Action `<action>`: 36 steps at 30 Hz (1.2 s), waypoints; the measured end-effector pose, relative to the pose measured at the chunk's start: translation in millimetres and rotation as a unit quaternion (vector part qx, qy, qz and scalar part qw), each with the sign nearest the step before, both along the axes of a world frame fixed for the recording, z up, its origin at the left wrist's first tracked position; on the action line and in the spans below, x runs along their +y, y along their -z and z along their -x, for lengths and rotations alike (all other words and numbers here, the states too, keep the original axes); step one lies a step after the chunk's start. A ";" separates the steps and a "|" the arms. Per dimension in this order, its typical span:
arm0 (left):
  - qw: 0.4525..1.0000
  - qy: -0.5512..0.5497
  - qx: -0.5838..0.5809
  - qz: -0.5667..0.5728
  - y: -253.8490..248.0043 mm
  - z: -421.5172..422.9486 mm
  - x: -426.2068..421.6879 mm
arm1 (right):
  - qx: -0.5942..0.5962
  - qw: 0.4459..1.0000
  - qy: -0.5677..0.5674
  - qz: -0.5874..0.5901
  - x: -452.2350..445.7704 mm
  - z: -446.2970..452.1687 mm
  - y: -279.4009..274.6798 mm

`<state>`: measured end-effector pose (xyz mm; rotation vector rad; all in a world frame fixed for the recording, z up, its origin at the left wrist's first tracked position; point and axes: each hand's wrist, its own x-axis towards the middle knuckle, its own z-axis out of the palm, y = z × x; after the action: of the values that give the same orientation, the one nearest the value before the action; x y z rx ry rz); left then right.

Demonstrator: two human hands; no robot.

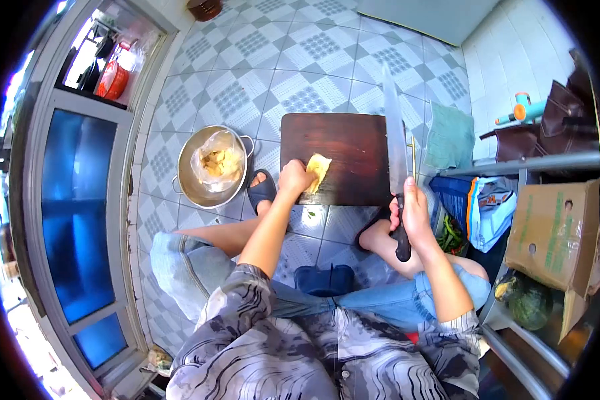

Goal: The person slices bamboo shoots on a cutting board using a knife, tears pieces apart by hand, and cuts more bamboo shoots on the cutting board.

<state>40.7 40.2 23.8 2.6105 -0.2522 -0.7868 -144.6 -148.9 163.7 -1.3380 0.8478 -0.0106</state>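
Observation:
A dark wooden cutting board [343, 143] lies on the tiled floor in front of me. On its left part, my left hand [296, 179] grips the lower end of a flat yellowish piece of food [319, 170]. My right hand [413, 210] is closed round the black handle of a large knife [393, 127], held at the board's right edge with the blade pointing away from me. To the left of the board stands a steel pot [186, 157] with two handles, holding a plastic bag of yellow pieces [221, 165].
At the right, a metal shelf [533, 162] bears a cardboard box [547, 227], with a green squash [531, 308] below. A green cloth [450, 135] lies beyond the knife. My sandalled foot [262, 190] is between pot and board. A glazed door frame [80, 213] borders the left.

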 end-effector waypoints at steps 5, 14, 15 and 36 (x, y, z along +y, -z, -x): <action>0.969 -0.146 0.077 0.183 8.6 24.0 -10.1 | 0.040 0.999 -0.017 -0.015 0.5 9.0 6.5; 0.823 -0.348 0.197 0.403 -14.7 39.5 -22.5 | 0.119 0.922 -0.270 0.251 4.2 23.4 14.4; 0.823 -0.354 0.198 0.398 -10.7 37.7 -19.7 | 0.115 0.915 -0.283 0.264 5.5 23.5 11.6; 0.773 -0.356 0.249 0.462 33.9 27.3 1.4 | 0.205 0.832 -0.365 0.365 20.4 26.7 29.8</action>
<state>13.4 41.7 -10.1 1.3137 0.4055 -0.7486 -171.2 -128.5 133.9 -2.3935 0.6396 0.6313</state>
